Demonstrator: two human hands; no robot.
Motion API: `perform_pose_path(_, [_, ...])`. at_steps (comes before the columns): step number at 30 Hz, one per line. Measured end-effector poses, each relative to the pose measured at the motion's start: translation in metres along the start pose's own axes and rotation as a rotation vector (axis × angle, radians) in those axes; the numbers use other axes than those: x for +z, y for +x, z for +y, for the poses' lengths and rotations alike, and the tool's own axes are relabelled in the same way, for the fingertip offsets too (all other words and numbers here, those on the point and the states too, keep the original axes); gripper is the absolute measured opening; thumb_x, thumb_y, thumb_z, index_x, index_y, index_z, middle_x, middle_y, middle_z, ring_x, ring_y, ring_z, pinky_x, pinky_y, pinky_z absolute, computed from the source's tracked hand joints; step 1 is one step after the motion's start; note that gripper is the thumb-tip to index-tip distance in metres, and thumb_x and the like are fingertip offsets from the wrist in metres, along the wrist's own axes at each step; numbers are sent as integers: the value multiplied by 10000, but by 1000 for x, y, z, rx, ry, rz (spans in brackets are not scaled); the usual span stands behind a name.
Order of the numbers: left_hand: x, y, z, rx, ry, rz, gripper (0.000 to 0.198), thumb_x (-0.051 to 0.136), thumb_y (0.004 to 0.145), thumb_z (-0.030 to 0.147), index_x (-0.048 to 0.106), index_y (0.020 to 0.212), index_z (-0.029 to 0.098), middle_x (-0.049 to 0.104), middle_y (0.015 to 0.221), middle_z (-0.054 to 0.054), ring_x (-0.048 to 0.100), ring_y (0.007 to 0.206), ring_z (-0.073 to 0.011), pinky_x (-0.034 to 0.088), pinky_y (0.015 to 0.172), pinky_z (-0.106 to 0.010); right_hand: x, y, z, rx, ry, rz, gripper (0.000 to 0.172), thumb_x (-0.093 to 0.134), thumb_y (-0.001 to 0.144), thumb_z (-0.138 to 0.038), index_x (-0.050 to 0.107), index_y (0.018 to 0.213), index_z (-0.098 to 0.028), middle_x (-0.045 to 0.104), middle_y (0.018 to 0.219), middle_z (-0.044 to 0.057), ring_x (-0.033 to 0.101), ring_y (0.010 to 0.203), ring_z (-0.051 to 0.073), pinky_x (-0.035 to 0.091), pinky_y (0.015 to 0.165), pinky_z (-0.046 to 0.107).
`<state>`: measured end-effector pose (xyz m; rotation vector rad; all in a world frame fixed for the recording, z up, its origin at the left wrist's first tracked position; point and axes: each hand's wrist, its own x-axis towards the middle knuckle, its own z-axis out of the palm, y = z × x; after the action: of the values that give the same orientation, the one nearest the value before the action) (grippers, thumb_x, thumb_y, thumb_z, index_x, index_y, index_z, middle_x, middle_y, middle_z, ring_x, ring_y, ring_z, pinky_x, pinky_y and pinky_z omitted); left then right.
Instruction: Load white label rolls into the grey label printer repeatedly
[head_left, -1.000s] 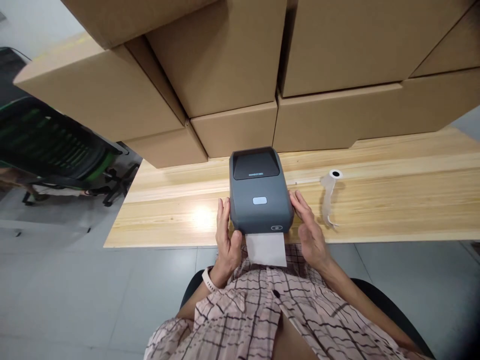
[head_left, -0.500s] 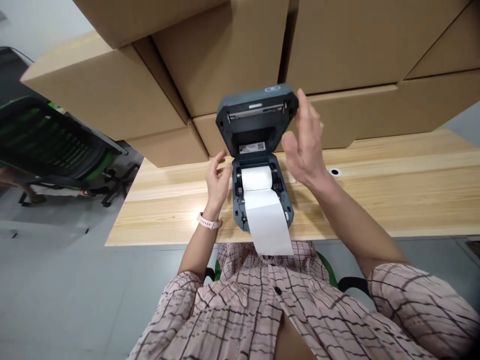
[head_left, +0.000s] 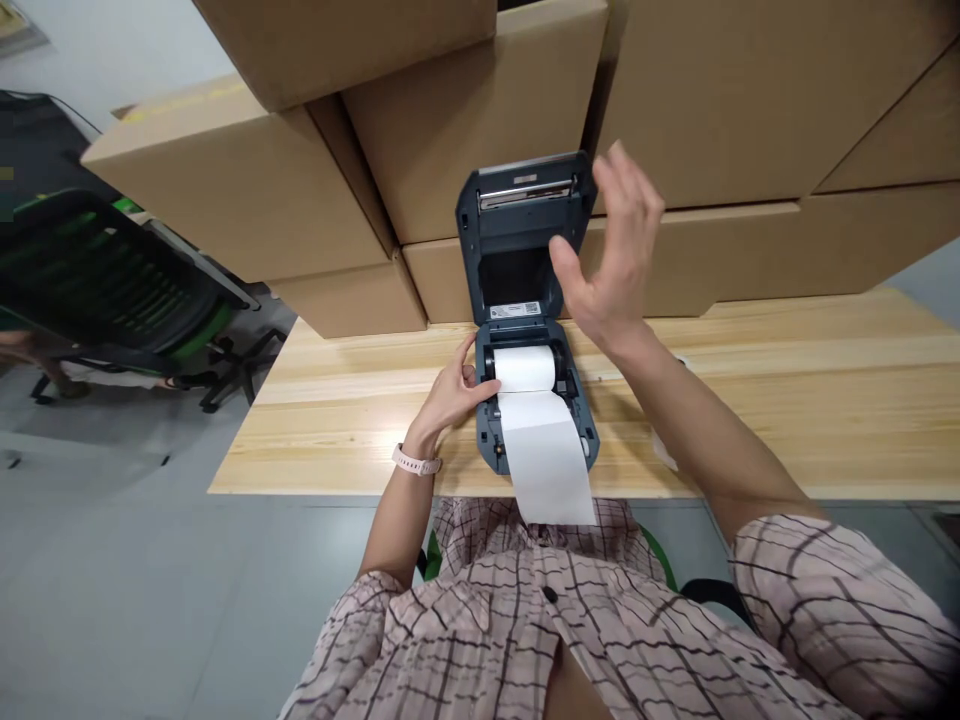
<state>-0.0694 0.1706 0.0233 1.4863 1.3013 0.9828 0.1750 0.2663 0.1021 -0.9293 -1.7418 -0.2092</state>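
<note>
A dark grey label printer [head_left: 487, 430] lies on the wooden table with its lid [head_left: 517, 225] raised. Inside sits a white paper roll [head_left: 525, 368]; its loose strip [head_left: 551, 460] runs out over the printer's front and past the table edge. My left hand [head_left: 454, 388] grips the printer's left side, fingers along the outer wall and thumb reaching over the rim to the roll's left end. Open, with thumb and fingers spread, my right hand [head_left: 615, 250] is held up at the lid's right edge; whether it touches the lid I cannot tell.
Stacked cardboard boxes [head_left: 247, 190] form a wall behind the printer. The wooden table [head_left: 300, 440] ends close to my lap. An office chair [head_left: 112, 290] stands at the left, with part of another person's leg beside it.
The lid has tilted further back. My left hand has come onto the printer's side, its thumb now over the rim. My right hand has opened wider beside the lid.
</note>
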Motion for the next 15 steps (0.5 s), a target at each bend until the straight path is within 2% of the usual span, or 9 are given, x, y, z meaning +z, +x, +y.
perform_pose_path(1, [0,-1,1,-14,18,-16,1155,912,814,528,319,1736,165,506,667,83,472,626,-147,375,661,-276,-7,-7,-10,-53,52,-18,512,477,1138,-504,556,1555,-218,627,1615,126,549,1539,321,417,1298,561])
perform_pose_path(2, [0,-1,2,-21,40,-27,1149,893,836,503,286,1751,163,508,674,79,478,638,-151,367,668,-276,-13,-15,-17,-89,114,-98,441,492,1124,-462,640,1462,-219,732,1474,115,669,1401,307,504,1215,534])
perform_pose_path(4, [0,-1,2,-16,82,-42,1119,858,865,448,256,1762,152,497,675,76,480,648,-157,344,666,-276,-20,-25,-26,-78,218,-421,384,540,1089,-445,735,1321,-209,826,1262,93,783,1161,288,600,1033,469])
perform_pose_path(5, [0,-1,2,-7,99,-44,1107,844,870,424,251,1763,145,490,672,76,476,648,-158,334,662,-275,-22,-27,-27,-42,225,-627,395,576,1068,-465,749,1312,-207,833,1249,95,792,1127,293,607,983,450])
perform_pose_path(7, [0,0,2,3,119,-55,1094,819,873,388,238,1765,138,487,674,76,467,648,-158,325,656,-275,-21,-26,-27,8,138,-1008,520,642,1023,-536,713,1414,-201,797,1368,132,765,1210,352,584,989,469])
perform_pose_path(9, [0,0,3,-6,121,-66,1081,789,872,359,224,1767,135,483,671,80,458,645,-157,319,650,-274,-16,-20,-25,-7,13,-1249,676,701,971,-596,650,1513,-195,743,1466,179,717,1288,427,544,1033,525])
perform_pose_path(11, [0,0,4,-25,124,-64,1069,751,857,313,220,1769,137,476,665,87,452,639,-152,312,644,-272,-8,-15,-27,-39,-50,-1371,744,742,933,-619,637,1524,-180,746,1444,217,711,1269,464,519,1043,555])
perform_pose_path(15, [2,1,6,-29,169,-24,1071,679,790,221,245,1766,146,475,659,94,447,633,-143,302,637,-271,9,-13,-32,-33,-66,-1419,815,827,859,-570,609,1543,-184,772,1375,219,726,1231,462,521,1031,547])
